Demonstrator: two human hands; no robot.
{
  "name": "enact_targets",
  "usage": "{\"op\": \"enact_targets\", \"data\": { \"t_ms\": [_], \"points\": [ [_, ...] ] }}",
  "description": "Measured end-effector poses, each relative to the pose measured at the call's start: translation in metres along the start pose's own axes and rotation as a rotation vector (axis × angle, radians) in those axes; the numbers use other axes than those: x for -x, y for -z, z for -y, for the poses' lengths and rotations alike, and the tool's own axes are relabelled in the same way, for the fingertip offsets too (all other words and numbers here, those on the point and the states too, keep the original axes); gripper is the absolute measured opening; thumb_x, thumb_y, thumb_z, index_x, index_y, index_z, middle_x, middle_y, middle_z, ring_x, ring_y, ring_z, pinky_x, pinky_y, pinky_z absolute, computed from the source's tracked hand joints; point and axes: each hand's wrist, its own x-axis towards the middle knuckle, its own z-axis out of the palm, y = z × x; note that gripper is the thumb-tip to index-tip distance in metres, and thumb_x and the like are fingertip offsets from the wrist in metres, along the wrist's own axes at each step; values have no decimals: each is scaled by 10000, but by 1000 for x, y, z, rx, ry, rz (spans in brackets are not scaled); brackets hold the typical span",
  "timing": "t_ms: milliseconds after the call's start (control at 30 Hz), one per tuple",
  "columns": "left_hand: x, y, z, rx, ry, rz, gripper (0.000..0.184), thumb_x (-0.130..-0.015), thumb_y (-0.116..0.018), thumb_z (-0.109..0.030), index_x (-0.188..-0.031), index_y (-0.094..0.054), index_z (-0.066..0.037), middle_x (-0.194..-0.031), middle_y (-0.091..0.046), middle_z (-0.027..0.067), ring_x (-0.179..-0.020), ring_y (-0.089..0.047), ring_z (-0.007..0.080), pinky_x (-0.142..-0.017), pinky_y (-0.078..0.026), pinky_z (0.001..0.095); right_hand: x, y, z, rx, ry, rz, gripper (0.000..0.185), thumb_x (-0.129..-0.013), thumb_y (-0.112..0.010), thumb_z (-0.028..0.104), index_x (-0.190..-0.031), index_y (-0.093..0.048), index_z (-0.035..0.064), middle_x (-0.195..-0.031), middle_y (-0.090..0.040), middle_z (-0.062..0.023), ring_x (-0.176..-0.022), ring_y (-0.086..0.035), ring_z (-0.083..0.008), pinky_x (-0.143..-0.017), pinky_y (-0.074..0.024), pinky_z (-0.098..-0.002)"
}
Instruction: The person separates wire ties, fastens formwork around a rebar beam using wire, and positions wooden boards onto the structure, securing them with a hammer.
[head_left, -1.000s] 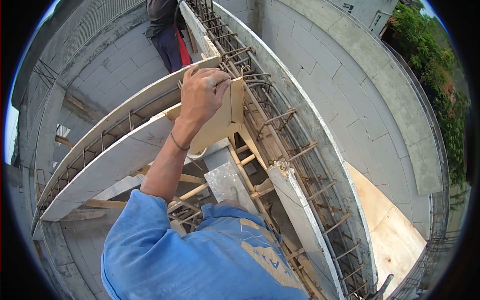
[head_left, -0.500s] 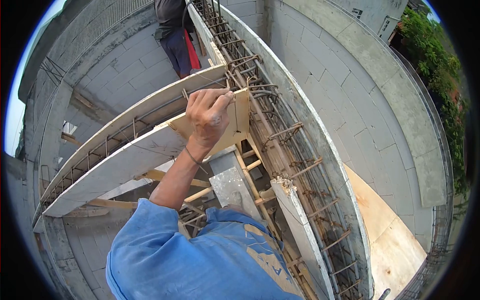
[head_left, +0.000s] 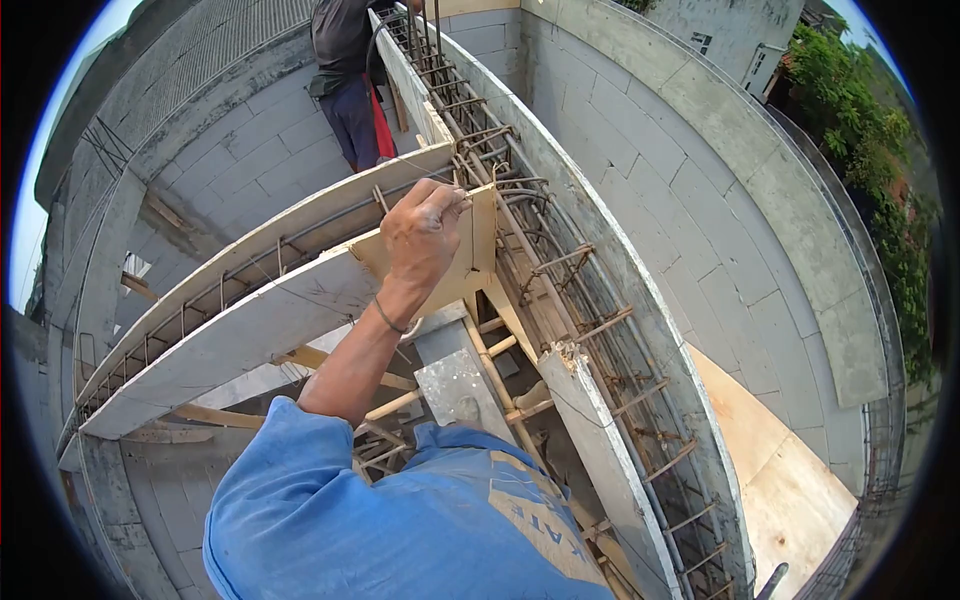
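Note:
My left hand (head_left: 424, 232) is closed in a pinch at the top edge of a pale plywood panel (head_left: 440, 275), with a dark band round the wrist. Thin wire (head_left: 474, 240) runs down the panel's face close to the fingertips, but whatever lies between the fingers is too small and covered to make out. Just right of the hand, bent steel bars form a rebar cage (head_left: 560, 255) inside the long formwork trough. Behind the hand, a second, curved board (head_left: 330, 205) stands parallel to the near grey board (head_left: 240, 320). My right hand is out of view.
Another person (head_left: 350, 95) stands beyond the boards at the top. Below me are bamboo poles (head_left: 500, 385) and a speckled grey plate (head_left: 458, 385). A long concrete-smeared form board (head_left: 640, 275) borders the cage, with a plywood sheet (head_left: 780, 480) lower right and block walls around.
My left fist has turned and shifted slightly at the panel's top edge, staying closed. The view has moved a little, and more of the other person shows at the top.

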Motion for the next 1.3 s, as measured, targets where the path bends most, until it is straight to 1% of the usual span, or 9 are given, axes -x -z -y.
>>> {"op": "enact_targets", "data": {
  "t_ms": [167,233,300,367,467,533,733,1000,1300],
  "points": [
    [8,2,-10,112,-90,-169,115,-814,-784,21,-916,-742,-12,-974,-753,103,-871,-727,214,-805,-557,294,-7,18,6,57,-274,361,590,-982,-494,587,-1005,-797,81,-889,-738,-240,-753,-698,-419,-692,-518,-560],
    [21,12,-35,134,-88,-168,69,-865,-761,-14,-930,-737,-8,-993,-753,109,-906,-720,214,-824,-549,292,9,-52,-35,-374,-205,53,340,-878,-646,154,-1168,-683,-20,-984,-695,-225,-906,-666,-393,-812,-497,-471],
    [48,12,-57,150,-85,-173,53,-915,-738,-49,-943,-733,-4,-1011,-752,116,-941,-714,213,-843,-542,290,7,-43,-32,-376,-268,150,332,-856,-654,148,-1142,-690,-17,-958,-686,-231,-903,-657,-425,-802,-496,-493],
    [88,-3,-70,859,501,-19,195,-1044,-600,-161,-1084,-687,8,-1009,-746,119,-1026,-689,191,-877,-540,295,-1,-20,-18,-368,-331,251,324,-834,-662,143,-1116,-696,-14,-933,-677,-236,-901,-649,-457,-791,-495,-515],
    [125,-20,-68,1002,756,112,324,-1111,-454,-242,-1223,-601,23,-1119,-715,151,-1122,-652,181,-961,-534,329,-3,12,12,-330,-337,101,313,-838,-651,144,-1108,-709,-4,-943,-678,-253,-899,-653,-455,-783,-494,-521],
    [139,-34,-68,970,750,58,329,-1116,-436,-243,-1248,-580,22,-1170,-687,154,-1151,-640,192,-998,-524,343,-8,29,27,-428,-336,-30,233,-805,-665,101,-988,-725,-30,-726,-669,-226,-662,-625,-434,-637,-474,-495],
    [147,-45,-82,963,715,158,310,-1122,-407,-197,-1189,-567,59,-1271,-593,163,-1253,-559,227,-1113,-423,366,-5,20,13,-478,-272,-6,282,-829,-629,95,-1081,-729,16,-848,-697,-251,-775,-684,-427,-708,-509,-464],
    [152,-40,-104,745,582,70,293,-1122,-416,-199,-1029,-566,35,-1291,-599,171,-1155,-580,194,-1031,-460,339,-10,48,26,-363,-424,190,366,-877,-683,330,-1152,-740,95,-940,-713,-249,-926,-691,-447,-788,-531,-479],
    [148,-14,-146,1029,663,23,280,-1122,-416,-269,-965,-504,-55,-1227,-672,207,-984,-668,177,-881,-528,298,-6,37,17,-557,-420,221,391,-869,-667,241,-1188,-716,20,-978,-723,-249,-947,-692,-431,-829,-520,-449]
  ]
}}
